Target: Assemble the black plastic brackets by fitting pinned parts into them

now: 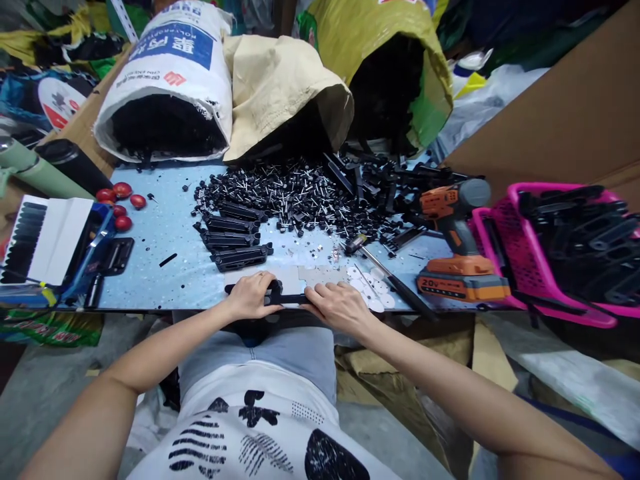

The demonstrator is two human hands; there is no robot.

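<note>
My left hand grips the left part of a long black plastic piece at the front edge of the table, with its fingers curled over the top. The right end of the same piece is under my right hand, whose fingers are bent down onto it. Just behind my left hand, several similar black plastic parts lie in a row. A hammer with a black handle rests to the right of my right hand, beside thin white discs. A flat metal plate lies behind the held piece.
A heap of small black-headed metal pins covers the table's middle. An orange cordless drill and pink baskets of black parts stand right. Open sacks line the back. Red fruits and a blue box sit left.
</note>
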